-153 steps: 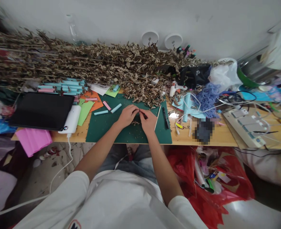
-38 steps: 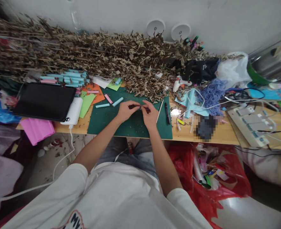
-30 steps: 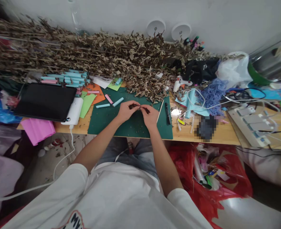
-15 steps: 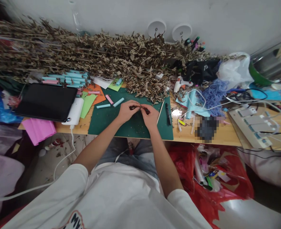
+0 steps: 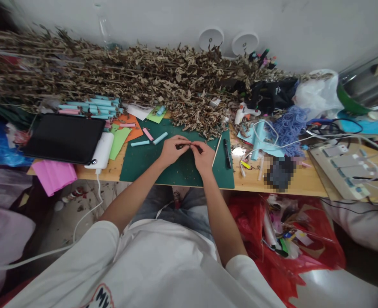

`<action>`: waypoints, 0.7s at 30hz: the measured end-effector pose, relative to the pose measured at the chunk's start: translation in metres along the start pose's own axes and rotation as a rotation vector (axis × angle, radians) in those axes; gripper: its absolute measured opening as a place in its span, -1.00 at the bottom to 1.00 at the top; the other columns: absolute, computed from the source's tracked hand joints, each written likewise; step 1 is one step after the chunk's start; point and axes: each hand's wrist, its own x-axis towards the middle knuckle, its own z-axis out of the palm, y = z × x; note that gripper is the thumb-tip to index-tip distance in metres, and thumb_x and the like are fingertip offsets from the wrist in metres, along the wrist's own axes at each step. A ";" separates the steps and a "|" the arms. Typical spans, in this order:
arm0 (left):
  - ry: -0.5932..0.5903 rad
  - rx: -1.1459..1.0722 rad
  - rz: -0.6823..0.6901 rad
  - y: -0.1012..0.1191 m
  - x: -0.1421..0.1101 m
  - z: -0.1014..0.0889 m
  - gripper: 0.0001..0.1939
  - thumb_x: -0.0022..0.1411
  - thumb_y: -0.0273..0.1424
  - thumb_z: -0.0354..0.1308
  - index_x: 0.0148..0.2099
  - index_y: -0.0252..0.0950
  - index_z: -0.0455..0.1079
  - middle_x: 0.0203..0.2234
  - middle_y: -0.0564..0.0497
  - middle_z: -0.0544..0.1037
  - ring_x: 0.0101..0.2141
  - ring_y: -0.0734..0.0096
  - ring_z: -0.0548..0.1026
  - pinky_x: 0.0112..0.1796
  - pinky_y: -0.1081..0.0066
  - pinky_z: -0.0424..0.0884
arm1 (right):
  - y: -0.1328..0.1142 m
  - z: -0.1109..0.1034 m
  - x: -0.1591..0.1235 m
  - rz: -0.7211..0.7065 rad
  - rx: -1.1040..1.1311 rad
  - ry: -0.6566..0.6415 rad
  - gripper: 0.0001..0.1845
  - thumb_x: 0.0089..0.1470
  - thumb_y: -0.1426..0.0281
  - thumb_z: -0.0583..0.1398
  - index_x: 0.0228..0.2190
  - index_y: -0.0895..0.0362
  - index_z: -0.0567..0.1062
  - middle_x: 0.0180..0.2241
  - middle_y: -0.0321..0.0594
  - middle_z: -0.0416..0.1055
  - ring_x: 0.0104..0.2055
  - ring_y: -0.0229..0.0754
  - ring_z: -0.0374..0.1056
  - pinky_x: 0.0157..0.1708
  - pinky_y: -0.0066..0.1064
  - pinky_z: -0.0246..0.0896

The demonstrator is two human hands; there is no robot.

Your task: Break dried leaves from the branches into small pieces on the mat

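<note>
Over the dark green cutting mat (image 5: pixel 144 164), my left hand (image 5: pixel 171 150) and my right hand (image 5: pixel 204 156) meet fingertip to fingertip. Both are closed in a pinch on a small dark dried twig piece (image 5: pixel 189 146) held between them. A big heap of dried leafy branches (image 5: pixel 127 81) lies just beyond the hands along the wall. Crumbs of dry leaf dot the mat under the hands.
A black tablet (image 5: pixel 63 137) on a white power bank (image 5: pixel 101 150) sits at the left, with rolled paper tubes (image 5: pixel 92 107) behind. A black pen (image 5: pixel 227 153), glue gun (image 5: pixel 244 113), cables and a power strip (image 5: pixel 343 169) crowd the right. A red bag (image 5: pixel 272 231) hangs below.
The hands stay pinched together over the mat with only small finger shifts. The view has drifted slightly.
</note>
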 end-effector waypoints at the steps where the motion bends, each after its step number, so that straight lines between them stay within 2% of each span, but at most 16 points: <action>1: 0.002 0.009 0.003 0.000 0.000 0.000 -0.83 0.16 -0.39 0.24 -0.20 -0.26 0.61 -0.23 -0.09 0.61 -0.28 0.36 0.56 -0.29 0.38 0.46 | 0.001 0.000 0.000 -0.004 -0.002 -0.001 -0.76 0.13 0.23 0.19 -0.30 0.11 0.59 -0.30 -0.19 0.57 -0.28 -0.16 0.46 -0.21 -0.32 0.39; 4: 0.010 0.012 0.009 0.000 -0.001 0.002 -0.83 0.17 -0.40 0.23 -0.20 -0.26 0.61 -0.29 -0.07 0.64 -0.31 0.37 0.56 -0.27 0.37 0.46 | 0.002 0.000 0.000 -0.009 -0.016 -0.002 -0.75 0.13 0.22 0.18 -0.31 0.10 0.58 -0.31 -0.20 0.56 -0.27 -0.15 0.45 -0.20 -0.32 0.39; 10: 0.048 -0.070 -0.085 -0.001 -0.001 0.003 -0.82 0.12 -0.35 0.25 -0.23 -0.31 0.55 -0.37 -0.03 0.63 -0.36 0.39 0.55 -0.28 0.40 0.46 | -0.004 0.000 0.000 -0.006 -0.003 -0.002 -0.75 0.13 0.22 0.19 -0.28 0.09 0.59 -0.28 -0.18 0.57 -0.24 -0.15 0.47 -0.24 -0.34 0.40; 13: 0.038 -0.106 -0.078 -0.002 0.000 0.004 -0.83 0.12 -0.34 0.23 -0.25 -0.31 0.54 -0.38 -0.02 0.62 -0.36 0.39 0.56 -0.27 0.40 0.46 | -0.005 -0.001 -0.001 -0.035 -0.016 0.004 -0.76 0.13 0.24 0.19 -0.29 0.08 0.60 -0.29 -0.19 0.57 -0.24 -0.15 0.47 -0.23 -0.33 0.40; 21: 0.030 -0.026 -0.061 -0.001 0.000 0.004 -0.82 0.12 -0.31 0.24 -0.26 -0.29 0.57 -0.38 -0.03 0.63 -0.39 0.39 0.52 -0.32 0.40 0.42 | 0.000 0.000 0.000 -0.051 -0.102 0.025 -0.74 0.15 0.22 0.16 -0.32 0.07 0.60 -0.31 -0.18 0.57 -0.27 -0.13 0.46 -0.20 -0.29 0.39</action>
